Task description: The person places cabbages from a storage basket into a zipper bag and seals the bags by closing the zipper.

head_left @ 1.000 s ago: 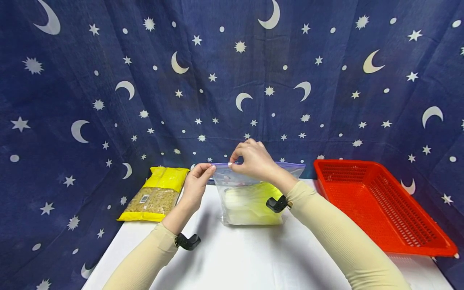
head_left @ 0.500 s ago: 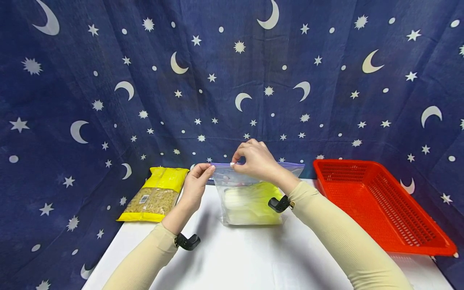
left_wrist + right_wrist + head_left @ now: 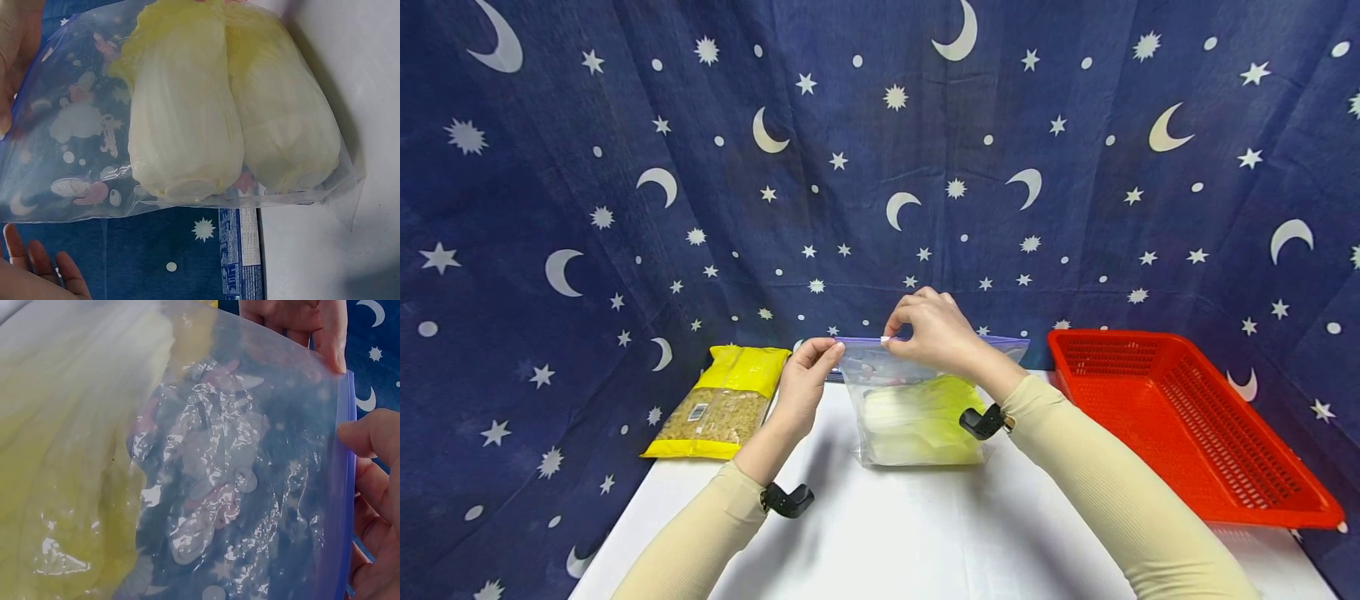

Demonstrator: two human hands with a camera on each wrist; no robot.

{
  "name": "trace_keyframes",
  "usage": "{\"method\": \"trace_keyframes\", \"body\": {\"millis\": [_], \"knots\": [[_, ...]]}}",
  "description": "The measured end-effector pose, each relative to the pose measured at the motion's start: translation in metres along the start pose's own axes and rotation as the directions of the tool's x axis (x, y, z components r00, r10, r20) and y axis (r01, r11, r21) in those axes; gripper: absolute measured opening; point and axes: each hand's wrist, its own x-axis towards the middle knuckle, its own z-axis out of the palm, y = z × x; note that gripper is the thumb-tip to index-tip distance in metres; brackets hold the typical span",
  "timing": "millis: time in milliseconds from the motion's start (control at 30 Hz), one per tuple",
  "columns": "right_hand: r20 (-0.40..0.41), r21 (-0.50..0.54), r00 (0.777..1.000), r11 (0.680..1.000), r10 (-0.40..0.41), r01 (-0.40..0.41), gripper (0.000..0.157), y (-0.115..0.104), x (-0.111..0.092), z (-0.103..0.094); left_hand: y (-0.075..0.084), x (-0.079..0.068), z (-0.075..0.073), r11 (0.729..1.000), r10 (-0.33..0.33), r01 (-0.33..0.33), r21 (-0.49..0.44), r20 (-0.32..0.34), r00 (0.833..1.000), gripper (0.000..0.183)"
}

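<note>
A clear zip bag point(image 3: 859, 371) with a purple zip strip stands upright on the white table. Inside it lie two napa cabbages point(image 3: 184, 119), white at the base and yellow-green at the leaves. My left hand point(image 3: 805, 379) pinches the bag's top left corner between thumb and fingers. On the zip strip, my right hand point(image 3: 932, 333) pinches the small white slider point(image 3: 885, 339), some way right of that corner. In the right wrist view, the right hand's thumb point(image 3: 365, 434) presses at the purple strip, with the left hand point(image 3: 300, 322) beyond it.
A yellow bag of pasta-like pieces point(image 3: 722, 408) lies at the table's left. On the right sits a red plastic basket point(image 3: 1157, 417) with slotted walls. A blue printed box point(image 3: 240, 250) lies behind the zip bag. A dark blue star-and-moon cloth point(image 3: 865, 167) hangs behind the table.
My right hand has slid slightly to the right along the zip strip, taking the white slider with it. The left hand keeps its pinch on the corner.
</note>
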Motion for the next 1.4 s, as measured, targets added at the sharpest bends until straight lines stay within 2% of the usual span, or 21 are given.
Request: {"method": "trace_keyframes", "body": {"millis": [500, 1400], "knots": [[0.021, 0.01, 1.0, 1.0, 0.017, -0.017, 0.01, 0.003, -0.004, -0.006, -0.002, 0.001, -0.001, 1.0, -0.005, 0.005, -0.018, 0.004, 1.0, 0.011], [0.028, 0.006, 0.999, 0.999, 0.032, -0.032, 0.008, 0.021, -0.015, -0.014, -0.001, 0.001, 0.0, 1.0, 0.002, -0.003, -0.024, -0.02, 1.0, 0.011]]}}
